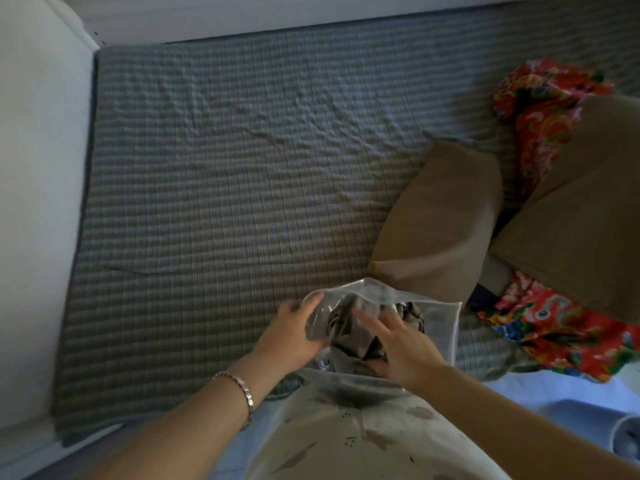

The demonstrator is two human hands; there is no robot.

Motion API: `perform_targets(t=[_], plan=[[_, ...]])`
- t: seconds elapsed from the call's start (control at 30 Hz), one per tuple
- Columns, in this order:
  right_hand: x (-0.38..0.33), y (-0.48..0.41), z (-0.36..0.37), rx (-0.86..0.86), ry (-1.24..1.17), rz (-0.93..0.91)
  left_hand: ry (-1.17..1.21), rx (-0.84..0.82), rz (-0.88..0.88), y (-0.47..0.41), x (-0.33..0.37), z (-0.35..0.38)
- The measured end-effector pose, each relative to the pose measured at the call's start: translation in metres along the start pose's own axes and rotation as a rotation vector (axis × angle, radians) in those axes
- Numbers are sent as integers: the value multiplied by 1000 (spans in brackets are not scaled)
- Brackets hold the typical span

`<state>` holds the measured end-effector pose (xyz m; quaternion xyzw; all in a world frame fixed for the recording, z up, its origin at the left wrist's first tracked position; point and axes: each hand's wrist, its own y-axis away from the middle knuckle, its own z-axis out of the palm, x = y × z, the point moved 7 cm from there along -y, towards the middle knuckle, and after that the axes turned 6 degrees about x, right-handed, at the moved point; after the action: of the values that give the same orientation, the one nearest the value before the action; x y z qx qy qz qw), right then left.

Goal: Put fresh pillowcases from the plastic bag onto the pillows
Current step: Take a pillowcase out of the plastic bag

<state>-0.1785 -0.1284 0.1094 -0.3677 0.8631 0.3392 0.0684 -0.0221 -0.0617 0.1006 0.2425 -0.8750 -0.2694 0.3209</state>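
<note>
Clear plastic bag (440, 328) lies on the near edge of the bed, between my hands and close against my front. My left hand (297, 332) grips its left side, fingers curled round the plastic, the forearm reaching forward with a metal bracelet (239, 388) at the wrist. My right hand (398, 346) lies on top with its fingers spread and fairly straight, touching the crumpled grey pillowcases (346, 336) in the bag; I cannot tell whether the fingers are inside the mouth. Just beyond my right hand a brown pillow (440, 220) rests on the grey checked bed cover (225, 168), with a second pillow (581, 209) farther right. Red floral fabric (554, 329) lies to the right of my right hand.
</note>
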Motion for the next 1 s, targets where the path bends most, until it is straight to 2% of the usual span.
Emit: perform_targets(t=[0.07,0.17,0.23,0.3,0.4,0.43,0.47,0.5,0.53,0.67,0.7,0.73,0.83,0.93,1.0], plan=[[-9,-12,3,-30,49,-13,33,-84,0,3,-4,14],[-20,-27,15,-162,296,-51,40,-133,-23,6,-9,19],[-26,-26,15,-211,321,-73,66,-155,-24,7,-8,14],[-28,-17,-10,-97,28,-15,45,-172,-53,8,-7,5],[-4,4,-77,235,-728,341,95,-144,-83,7,-10,-6],[4,12,-101,348,-917,406,135,-122,-84,8,-9,-9],[11,17,-123,408,-1024,424,167,-101,-82,8,-7,-11],[12,20,-141,385,-1034,388,230,-72,-90,9,-6,-14],[12,23,-153,281,-937,361,301,-30,-117,6,-7,-16],[25,53,-138,-437,-76,402,427,96,-213,0,2,-38],[29,59,-135,-527,64,376,500,126,-211,-4,4,-49],[31,58,-134,-529,103,334,546,149,-213,-10,4,-60],[25,40,-155,-262,-97,278,605,293,-218,-16,9,-111],[29,27,-180,55,-403,427,407,469,-183,-14,-6,-169],[28,23,-183,146,-576,505,157,544,-102,-10,-18,-198]])
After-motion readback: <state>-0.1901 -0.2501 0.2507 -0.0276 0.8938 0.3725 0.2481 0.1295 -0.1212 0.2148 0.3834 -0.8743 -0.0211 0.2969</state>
